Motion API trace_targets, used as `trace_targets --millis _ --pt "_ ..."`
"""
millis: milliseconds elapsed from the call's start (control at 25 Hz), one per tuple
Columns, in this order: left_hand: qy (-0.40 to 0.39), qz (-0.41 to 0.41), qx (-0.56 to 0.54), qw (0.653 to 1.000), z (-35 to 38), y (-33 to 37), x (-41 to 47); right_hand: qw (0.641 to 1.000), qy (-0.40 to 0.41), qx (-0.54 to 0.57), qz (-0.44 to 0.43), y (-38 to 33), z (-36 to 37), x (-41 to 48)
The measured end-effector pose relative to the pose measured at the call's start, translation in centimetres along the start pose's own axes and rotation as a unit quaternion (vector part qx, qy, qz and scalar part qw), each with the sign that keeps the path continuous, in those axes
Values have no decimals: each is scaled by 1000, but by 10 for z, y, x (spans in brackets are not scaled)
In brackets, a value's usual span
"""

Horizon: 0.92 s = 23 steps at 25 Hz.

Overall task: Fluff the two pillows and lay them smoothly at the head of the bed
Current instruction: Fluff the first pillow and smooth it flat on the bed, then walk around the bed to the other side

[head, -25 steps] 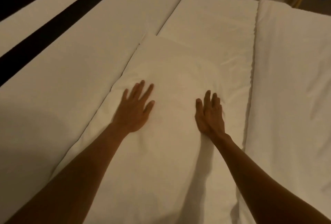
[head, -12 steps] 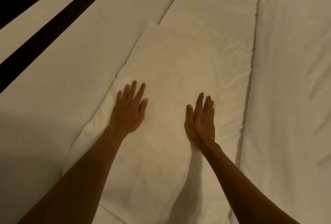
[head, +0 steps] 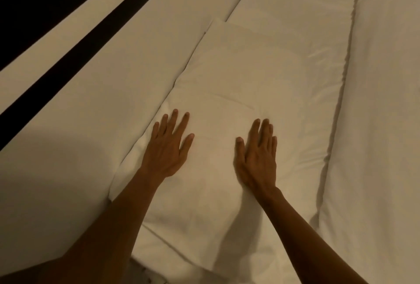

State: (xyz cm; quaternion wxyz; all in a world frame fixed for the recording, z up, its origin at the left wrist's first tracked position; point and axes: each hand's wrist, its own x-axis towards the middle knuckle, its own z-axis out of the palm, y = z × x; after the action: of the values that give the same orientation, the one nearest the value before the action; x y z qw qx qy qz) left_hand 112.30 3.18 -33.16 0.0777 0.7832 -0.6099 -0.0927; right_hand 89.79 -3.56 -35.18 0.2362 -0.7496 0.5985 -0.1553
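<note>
left hand (head: 167,147): flat, palm down on the near pillow (head: 227,106), fingers spread wide and pointing far; holds nothing. Sits on the pillow's left part, close to its left edge.
right hand (head: 258,156): flat, palm down on the same pillow, fingers close together, thumb out to the left; holds nothing. Sits right of the left hand with a bare strip of pillowcase between them.
forearms: both bare, coming in from the near edge of the view; they converge toward the pillow's middle.
near pillow: white, lies flat, long axis running near-to-far, slightly angled. Left edge touches the headboard panel (head: 91,106). A crease crosses the case just beyond the fingertips. Near end overlaps a second white layer at the bottom of the view.
far pillow (head: 295,29): white, lies flat beyond and to the right of the near one; the near pillow's far corner overlaps it. Faint wrinkles toward its right side.
duvet (head: 381,124): white, along the right side, its folded edge running near-to-far just beside the pillows.
headboard panel: pale padded surface left of the pillows, with a dark stripe (head: 79,42) running diagonally across it.
lighting: dim, warm; fine fabric detail is hard to tell.
</note>
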Motion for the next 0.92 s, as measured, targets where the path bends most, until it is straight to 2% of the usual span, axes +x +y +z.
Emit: trace_targets --millis 80,160,240,320,440,560,640,840,920 --pt "19 43 -3 999 -2 5 -4 1000 13 18 -15 -16 1 -5" --pt "-15 99 19 995 -2 13 -11 999 -14 -11 -30 -21 5 -19" --pt "-51 90 51 993 -7 12 -16 995 -73 -72 -13 -16 1 -30" --pt "-78 44 103 991 -23 9 -17 988 -101 -112 27 -7 -21 -28" --pt "-105 -9 138 985 -73 26 -33 985 -91 -145 36 -11 -86 -32" --pt "-100 45 58 992 -132 80 -74 984 -76 -158 14 -32 -163 -65" --pt "-110 72 36 991 -167 123 -111 985 -74 -152 45 -43 -216 -101" --pt "-77 156 85 981 -232 186 -154 984 -58 -124 117 -36 -314 -172" --pt "-73 165 85 980 -247 204 -157 984 -40 -116 133 -23 -342 -189"
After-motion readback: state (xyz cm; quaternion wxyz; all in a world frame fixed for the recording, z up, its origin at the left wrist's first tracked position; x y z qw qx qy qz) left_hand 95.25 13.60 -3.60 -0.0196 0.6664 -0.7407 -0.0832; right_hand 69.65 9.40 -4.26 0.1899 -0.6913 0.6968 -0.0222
